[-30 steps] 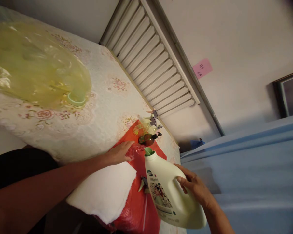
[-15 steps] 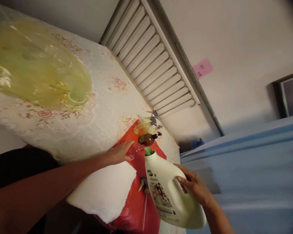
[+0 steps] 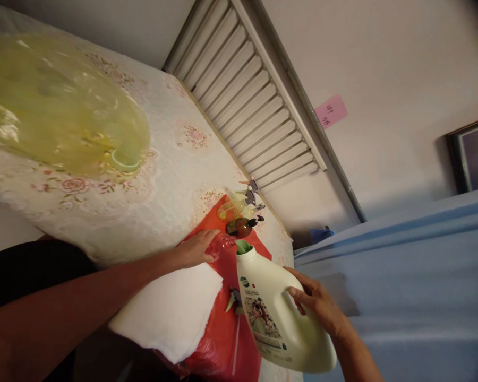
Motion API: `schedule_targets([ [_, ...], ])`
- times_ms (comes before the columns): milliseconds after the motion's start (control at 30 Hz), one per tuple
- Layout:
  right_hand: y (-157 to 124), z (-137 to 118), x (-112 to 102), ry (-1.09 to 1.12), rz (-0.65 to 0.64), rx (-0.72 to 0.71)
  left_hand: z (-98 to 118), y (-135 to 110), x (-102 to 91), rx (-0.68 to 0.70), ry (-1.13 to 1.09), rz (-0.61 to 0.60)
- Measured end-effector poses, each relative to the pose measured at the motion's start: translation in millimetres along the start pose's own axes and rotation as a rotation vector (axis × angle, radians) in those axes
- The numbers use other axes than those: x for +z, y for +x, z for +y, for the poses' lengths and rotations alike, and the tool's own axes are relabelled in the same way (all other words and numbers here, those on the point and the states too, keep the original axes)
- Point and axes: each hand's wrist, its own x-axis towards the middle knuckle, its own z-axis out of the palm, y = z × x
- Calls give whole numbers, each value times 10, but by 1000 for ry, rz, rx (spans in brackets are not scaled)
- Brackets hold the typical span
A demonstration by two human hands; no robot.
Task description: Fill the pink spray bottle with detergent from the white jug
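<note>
My right hand [image 3: 310, 300] is wrapped round the handle of a large pale green detergent jug [image 3: 271, 318]. The jug is tilted, its green spout [image 3: 244, 246] at the mouth of a clear bottle [image 3: 222, 246]. Around that bottle's body my left hand [image 3: 197, 248] is closed. Whether liquid is flowing I cannot tell. Just beyond stands a dark brown bottle [image 3: 241, 227] with a black top, close to several spray bottles [image 3: 239, 207]. A loose spray trigger head [image 3: 234, 301] lies on the red sheet [image 3: 249, 350], partly behind the jug.
A white cloth [image 3: 171, 313] lies on the red sheet nearest me. At the left, a big clear bag of yellow-green containers [image 3: 63, 106] rests on the flowered tablecloth [image 3: 171, 175]. Behind the table runs a white radiator [image 3: 247, 90]; blue fabric [image 3: 414, 276] is at the right.
</note>
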Motion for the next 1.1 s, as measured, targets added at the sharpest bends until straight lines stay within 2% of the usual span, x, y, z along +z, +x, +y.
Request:
schedule_targets([
  [1100,-9,-75,-6,-9,-1,8,5,3,-7,-12,-25,-9],
])
